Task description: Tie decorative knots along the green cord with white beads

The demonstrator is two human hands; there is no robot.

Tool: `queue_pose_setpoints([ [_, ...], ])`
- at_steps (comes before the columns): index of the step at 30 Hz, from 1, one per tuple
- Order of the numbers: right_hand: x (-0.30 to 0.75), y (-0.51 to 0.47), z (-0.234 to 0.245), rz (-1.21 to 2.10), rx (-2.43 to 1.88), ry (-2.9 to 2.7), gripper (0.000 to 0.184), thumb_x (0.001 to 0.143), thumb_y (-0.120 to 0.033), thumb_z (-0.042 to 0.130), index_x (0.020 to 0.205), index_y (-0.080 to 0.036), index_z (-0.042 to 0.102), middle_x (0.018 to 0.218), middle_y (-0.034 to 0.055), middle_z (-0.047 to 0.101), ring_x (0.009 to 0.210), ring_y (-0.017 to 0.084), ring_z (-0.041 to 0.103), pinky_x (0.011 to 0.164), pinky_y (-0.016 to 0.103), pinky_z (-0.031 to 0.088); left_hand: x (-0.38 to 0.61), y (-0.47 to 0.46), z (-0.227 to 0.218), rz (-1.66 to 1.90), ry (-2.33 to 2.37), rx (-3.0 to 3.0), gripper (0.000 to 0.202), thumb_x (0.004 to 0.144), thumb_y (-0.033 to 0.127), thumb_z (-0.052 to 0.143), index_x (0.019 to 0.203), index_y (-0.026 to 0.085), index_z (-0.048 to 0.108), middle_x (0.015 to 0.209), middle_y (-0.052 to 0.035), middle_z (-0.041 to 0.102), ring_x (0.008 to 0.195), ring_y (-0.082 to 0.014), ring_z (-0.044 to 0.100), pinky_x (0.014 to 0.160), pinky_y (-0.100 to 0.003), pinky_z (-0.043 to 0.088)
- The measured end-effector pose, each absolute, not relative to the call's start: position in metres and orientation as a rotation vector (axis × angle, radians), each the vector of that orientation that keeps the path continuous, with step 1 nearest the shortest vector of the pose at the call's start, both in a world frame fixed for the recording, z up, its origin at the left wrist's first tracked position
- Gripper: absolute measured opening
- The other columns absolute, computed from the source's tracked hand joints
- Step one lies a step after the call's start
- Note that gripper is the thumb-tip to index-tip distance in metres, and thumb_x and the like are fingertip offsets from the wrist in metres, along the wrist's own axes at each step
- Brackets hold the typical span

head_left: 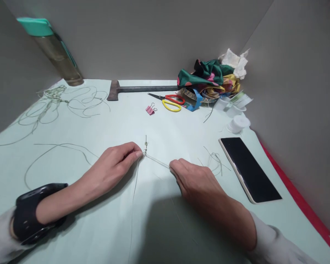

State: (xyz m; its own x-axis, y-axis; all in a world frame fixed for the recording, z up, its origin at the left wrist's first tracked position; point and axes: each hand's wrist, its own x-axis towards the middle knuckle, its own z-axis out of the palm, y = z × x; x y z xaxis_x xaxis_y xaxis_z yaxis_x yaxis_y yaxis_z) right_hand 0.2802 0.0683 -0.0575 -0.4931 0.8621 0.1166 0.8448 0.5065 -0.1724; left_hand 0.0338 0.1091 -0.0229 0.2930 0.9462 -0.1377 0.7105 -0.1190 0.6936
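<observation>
A small knotted piece of pale cord (145, 149) stands out on the pale table covering, its thin end pointing away from me. My left hand (115, 165) is closed in a pinch at the left side of the knots. From there, doubled pale strands (157, 160) run straight to the right, their far end between the closed fingers of my right hand (198, 179). A fine thread (134, 198) trails from the knots toward me. Loose cord (57, 145) lies behind my left wrist, which wears a black watch (41, 205).
At the back are a bottle (56, 55), tangled green cord (55, 97), a hammer-like tool (114, 90), a pink binder clip (150, 109), scissors (172, 102) and bunched fabric (209, 79). A white spool (238, 124) and a phone (250, 170) lie to the right.
</observation>
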Motion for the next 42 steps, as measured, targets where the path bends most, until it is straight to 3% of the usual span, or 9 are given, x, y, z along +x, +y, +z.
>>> queue_pose_setpoints([
  [5, 0.294, 0.064, -0.051, 0.080, -1.437, -2.562, 0.026, 0.090, 0.001, 0.047, 0.078, -0.021, 0.057, 0.070, -0.0012, 0.054, 0.063, 0.014, 0.043, 0.055, 0.027, 0.027, 0.033, 0.116, -0.025, 0.465, 1.499, 1.766, 0.046, 0.091, 0.058, 0.048, 0.078, 0.020, 0.070, 0.073, -0.0030, 0.068, 0.068, -0.0204, 0.056, 0.062, -0.031, 0.041],
  [10, 0.276, 0.063, -0.025, -0.056, -1.390, -2.505, 0.016, 0.104, -0.018, 0.051, 0.096, -0.019, 0.065, 0.105, 0.0085, 0.069, 0.092, 0.024, 0.056, 0.083, 0.039, 0.039, 0.035, 0.114, -0.024, 0.504, 1.479, 1.710, 0.044, 0.087, 0.059, 0.052, 0.074, 0.020, 0.068, 0.067, -0.0006, 0.061, 0.065, -0.0181, 0.050, 0.061, -0.029, 0.038],
  [15, 0.219, 0.059, -0.024, 0.044, -1.403, -2.593, 0.020, 0.103, -0.036, 0.061, 0.093, -0.019, 0.065, 0.090, 0.0064, 0.068, 0.082, 0.023, 0.062, 0.075, 0.037, 0.046, 0.037, 0.112, -0.021, 0.524, 1.458, 1.700, 0.042, 0.083, 0.058, 0.055, 0.072, 0.020, 0.067, 0.068, -0.0009, 0.063, 0.067, -0.0188, 0.052, 0.063, -0.029, 0.041],
  [17, 0.206, 0.060, -0.031, 0.040, -1.430, -2.624, 0.009, 0.100, -0.020, 0.062, 0.091, -0.018, 0.064, 0.086, 0.0057, 0.069, 0.076, 0.020, 0.062, 0.066, 0.034, 0.043, 0.037, 0.111, -0.021, 0.528, 1.459, 1.697, 0.041, 0.082, 0.058, 0.055, 0.071, 0.020, 0.066, 0.066, -0.0008, 0.062, 0.065, -0.0184, 0.051, 0.062, -0.029, 0.040],
  [19, 0.202, 0.061, -0.036, 0.047, -1.457, -2.626, 0.014, 0.095, -0.007, 0.059, 0.089, -0.019, 0.062, 0.084, 0.0046, 0.068, 0.072, 0.018, 0.061, 0.057, 0.032, 0.038, 0.037, 0.110, -0.022, 0.531, 1.465, 1.691, 0.040, 0.082, 0.057, 0.054, 0.071, 0.020, 0.066, 0.063, 0.0002, 0.058, 0.062, -0.0174, 0.047, 0.059, -0.028, 0.037],
  [25, 0.210, 0.059, -0.040, 0.132, -1.571, -2.544, 0.005, 0.099, -0.016, 0.060, 0.102, -0.018, 0.064, 0.097, 0.0068, 0.068, 0.078, 0.020, 0.063, 0.055, 0.034, 0.035, 0.038, 0.105, -0.026, 0.550, 1.490, 1.687, 0.037, 0.081, 0.053, 0.052, 0.070, 0.020, 0.065, 0.062, 0.0017, 0.055, 0.061, -0.0167, 0.045, 0.058, -0.029, 0.035],
  [30, 0.203, 0.059, -0.039, 0.332, -1.642, -2.435, 0.031, 0.094, 0.004, 0.042, 0.099, -0.019, 0.063, 0.099, 0.0113, 0.069, 0.092, 0.024, 0.064, 0.060, 0.035, 0.034, 0.039, 0.099, -0.026, 0.607, 1.519, 1.722, 0.036, 0.081, 0.051, 0.051, 0.071, 0.020, 0.067, 0.062, 0.0015, 0.058, 0.062, -0.0173, 0.046, 0.061, -0.031, 0.034],
  [36, 0.216, 0.078, -0.029, 0.874, -1.517, -2.247, 0.013, 0.092, -0.009, 0.048, 0.090, -0.021, 0.054, 0.089, 0.0050, 0.069, 0.072, 0.017, 0.063, 0.064, 0.031, 0.045, 0.036, 0.097, -0.028, 0.664, 1.478, 1.708, 0.030, 0.087, 0.045, 0.056, 0.074, 0.020, 0.067, 0.062, 0.0028, 0.055, 0.062, -0.0168, 0.048, 0.063, -0.031, 0.036],
  [42, 0.223, 0.084, -0.029, 1.273, -1.413, -2.051, 0.011, 0.101, -0.022, 0.039, 0.106, -0.022, 0.048, 0.077, -0.0015, 0.067, 0.049, 0.010, 0.051, 0.049, 0.026, 0.043, 0.030, 0.103, -0.039, 0.663, 1.397, 1.611, 0.040, 0.096, 0.054, 0.066, 0.077, 0.018, 0.064, 0.069, 0.0030, 0.056, 0.063, -0.0157, 0.051, 0.065, -0.030, 0.042],
])
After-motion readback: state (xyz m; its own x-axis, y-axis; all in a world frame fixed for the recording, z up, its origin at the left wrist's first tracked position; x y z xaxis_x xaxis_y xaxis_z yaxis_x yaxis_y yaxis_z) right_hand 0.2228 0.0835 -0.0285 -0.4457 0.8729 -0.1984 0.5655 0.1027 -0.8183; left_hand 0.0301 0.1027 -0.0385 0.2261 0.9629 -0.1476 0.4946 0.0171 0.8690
